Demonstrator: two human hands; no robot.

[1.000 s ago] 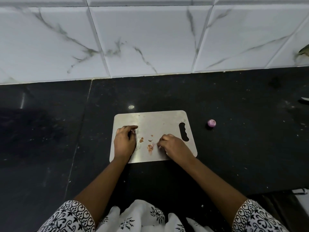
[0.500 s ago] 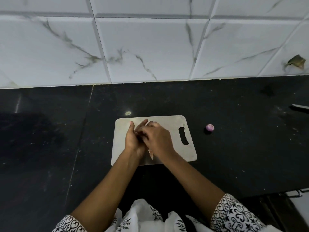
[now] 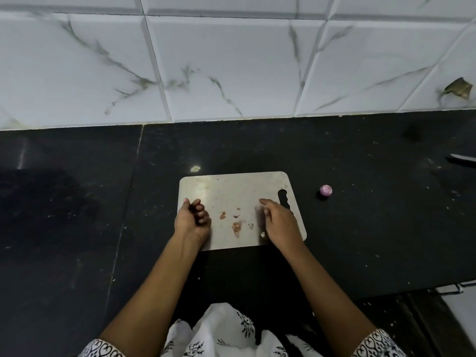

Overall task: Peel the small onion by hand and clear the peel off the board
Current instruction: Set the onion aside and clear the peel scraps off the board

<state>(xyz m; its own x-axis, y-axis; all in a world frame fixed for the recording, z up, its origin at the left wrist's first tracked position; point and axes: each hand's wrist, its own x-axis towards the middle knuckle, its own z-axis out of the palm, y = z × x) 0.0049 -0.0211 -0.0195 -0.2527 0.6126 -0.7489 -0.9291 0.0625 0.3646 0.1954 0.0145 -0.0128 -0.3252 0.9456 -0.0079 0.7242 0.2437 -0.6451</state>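
The peeled small onion (image 3: 325, 189), round and purple, lies on the black counter to the right of the steel cutting board (image 3: 231, 188). Several brown peel scraps (image 3: 235, 225) are scattered on the middle of the board. My left hand (image 3: 192, 219) rests on the board's left edge with its fingers curled toward the palm; anything inside it is hidden. My right hand (image 3: 279, 222) stands on its edge at the board's right side, fingers straight and together, just right of the scraps, holding nothing. It partly covers the board's handle slot (image 3: 283, 195).
The black stone counter (image 3: 373, 228) ends at a white marble-tiled wall (image 3: 231, 68). A knife tip (image 3: 463, 159) pokes in at the far right. A small pale scrap (image 3: 195, 168) lies behind the board. A chipped tile (image 3: 458, 90) shows at the right.
The hands, joined over the board's middle half a second ago, have moved apart to its left and right sides. The peel scraps show again. The onion has not moved.
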